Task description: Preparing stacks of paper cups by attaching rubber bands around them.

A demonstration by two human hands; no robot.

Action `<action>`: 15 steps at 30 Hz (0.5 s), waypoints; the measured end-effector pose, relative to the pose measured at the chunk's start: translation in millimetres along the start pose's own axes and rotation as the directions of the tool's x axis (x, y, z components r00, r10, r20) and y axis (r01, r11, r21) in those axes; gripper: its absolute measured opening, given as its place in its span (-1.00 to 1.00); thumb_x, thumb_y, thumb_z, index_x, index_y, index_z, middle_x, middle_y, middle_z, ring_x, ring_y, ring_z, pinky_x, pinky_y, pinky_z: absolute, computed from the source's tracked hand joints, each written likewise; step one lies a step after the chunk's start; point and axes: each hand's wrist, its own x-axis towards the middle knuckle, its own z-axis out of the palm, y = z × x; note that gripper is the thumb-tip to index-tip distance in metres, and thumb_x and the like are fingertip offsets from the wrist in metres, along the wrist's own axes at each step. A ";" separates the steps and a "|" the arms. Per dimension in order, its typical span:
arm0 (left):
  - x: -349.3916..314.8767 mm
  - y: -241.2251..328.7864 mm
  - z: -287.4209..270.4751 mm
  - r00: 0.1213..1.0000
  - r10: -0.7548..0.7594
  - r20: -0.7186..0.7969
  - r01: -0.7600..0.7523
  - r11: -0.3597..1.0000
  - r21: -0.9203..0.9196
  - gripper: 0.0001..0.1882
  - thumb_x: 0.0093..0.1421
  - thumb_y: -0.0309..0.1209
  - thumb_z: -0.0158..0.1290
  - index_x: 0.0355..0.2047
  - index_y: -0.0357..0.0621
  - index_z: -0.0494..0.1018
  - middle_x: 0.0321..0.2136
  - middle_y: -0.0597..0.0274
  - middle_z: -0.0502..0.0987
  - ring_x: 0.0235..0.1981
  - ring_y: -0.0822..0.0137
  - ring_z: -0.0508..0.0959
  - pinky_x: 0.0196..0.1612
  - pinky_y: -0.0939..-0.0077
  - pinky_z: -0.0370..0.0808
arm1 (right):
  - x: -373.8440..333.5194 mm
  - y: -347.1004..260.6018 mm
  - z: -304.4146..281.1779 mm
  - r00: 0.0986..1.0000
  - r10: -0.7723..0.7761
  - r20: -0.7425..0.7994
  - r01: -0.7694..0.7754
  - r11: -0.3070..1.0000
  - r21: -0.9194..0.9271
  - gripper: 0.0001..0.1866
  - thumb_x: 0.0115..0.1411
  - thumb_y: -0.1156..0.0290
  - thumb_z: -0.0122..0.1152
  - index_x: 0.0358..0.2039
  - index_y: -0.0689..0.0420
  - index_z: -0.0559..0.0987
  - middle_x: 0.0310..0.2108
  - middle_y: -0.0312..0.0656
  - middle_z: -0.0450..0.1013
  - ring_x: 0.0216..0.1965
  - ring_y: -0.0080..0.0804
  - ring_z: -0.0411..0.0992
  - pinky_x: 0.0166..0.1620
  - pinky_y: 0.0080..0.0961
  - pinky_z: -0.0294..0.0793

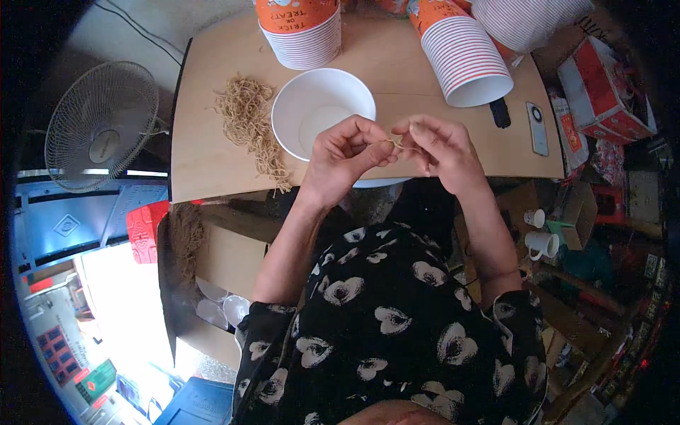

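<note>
My left hand (345, 157) and my right hand (443, 147) meet over the near edge of a wooden board (205, 106). Between their fingertips they pinch a short tan elastic band (394, 144). Just behind the hands stands a white paper bowl (322, 113), open and with nothing visible inside. A loose heap of tan elastic bands (249, 122) lies on the board to the left of the bowl. Both forearms are bare and come up from my black flowered top.
Stacks of orange and white paper cups stand at the back middle (301, 32) and lie tipped at the back right (464, 60). A black object (500, 112) and a grey remote (537, 127) lie at the board's right. A fan (103, 126) sits to the left, red cartons (602, 88) right.
</note>
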 end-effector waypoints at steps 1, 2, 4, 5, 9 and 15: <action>-0.5 0.9 0.5 1.000 -0.006 -0.001 0.006 1.000 0.006 -0.90 0.27 -0.53 0.11 -0.23 -0.28 0.45 -0.36 0.23 0.61 -0.32 0.52 0.59 -0.22 0.66 0.53 | 0.1 -3.0 1.9 0.999 -0.029 0.012 0.030 0.995 -0.095 -0.74 0.33 0.24 0.13 -0.24 0.19 0.58 -0.54 -0.41 0.42 -0.64 -0.78 0.23 -0.60 -0.77 0.17; -1.0 1.7 0.9 1.000 -0.012 -0.002 0.012 1.000 0.013 -0.90 0.27 -0.53 0.11 -0.23 -0.28 0.45 -0.36 0.23 0.61 -0.32 0.52 0.59 -0.22 0.66 0.53 | 0.1 -4.3 2.9 0.998 -0.058 0.027 0.062 0.980 -0.189 -0.75 0.32 0.24 0.15 -0.25 0.19 0.59 -0.53 -0.41 0.44 -0.63 -0.79 0.26 -0.60 -0.77 0.19; -0.3 2.8 1.1 1.000 -0.019 0.008 0.018 1.000 0.025 -0.90 0.27 -0.53 0.11 -0.23 -0.29 0.45 -0.36 0.23 0.61 -0.32 0.52 0.59 -0.22 0.66 0.53 | -0.8 -3.5 -0.9 0.995 -0.086 0.053 0.096 0.967 -0.235 -0.77 0.31 0.27 0.17 -0.26 0.19 0.59 -0.53 -0.42 0.44 -0.63 -0.79 0.25 -0.59 -0.77 0.20; 0.0 3.0 1.1 1.000 -0.025 0.015 0.025 0.999 0.038 -0.90 0.27 -0.53 0.11 -0.23 -0.29 0.45 -0.36 0.23 0.61 -0.33 0.52 0.59 -0.23 0.66 0.53 | -1.1 -2.5 -3.0 0.990 -0.112 0.082 0.131 0.952 -0.278 -0.79 0.29 0.30 0.19 -0.27 0.19 0.59 -0.54 -0.44 0.44 -0.62 -0.80 0.25 -0.59 -0.78 0.20; 1.0 -0.1 0.1 0.999 0.006 0.035 -0.007 0.999 0.031 -0.90 0.27 -0.52 0.11 -0.23 -0.28 0.46 -0.36 0.23 0.62 -0.33 0.52 0.59 -0.23 0.66 0.53 | -0.8 3.3 -5.8 0.992 -0.112 0.058 0.124 0.956 -0.267 -0.85 0.28 0.36 0.21 -0.30 0.19 0.58 -0.53 -0.44 0.43 -0.61 -0.81 0.24 -0.58 -0.78 0.19; -1.8 4.0 3.6 1.000 -0.020 -0.009 0.020 0.999 0.048 -0.87 0.29 -0.53 0.08 -0.17 -0.28 0.46 -0.32 0.22 0.63 -0.33 0.53 0.59 -0.25 0.66 0.54 | -3.3 -0.3 -1.1 0.997 -0.060 0.051 0.066 0.989 -0.130 -0.83 0.32 0.32 0.15 -0.32 0.16 0.52 -0.47 -0.42 0.45 -0.59 -0.80 0.22 -0.56 -0.81 0.18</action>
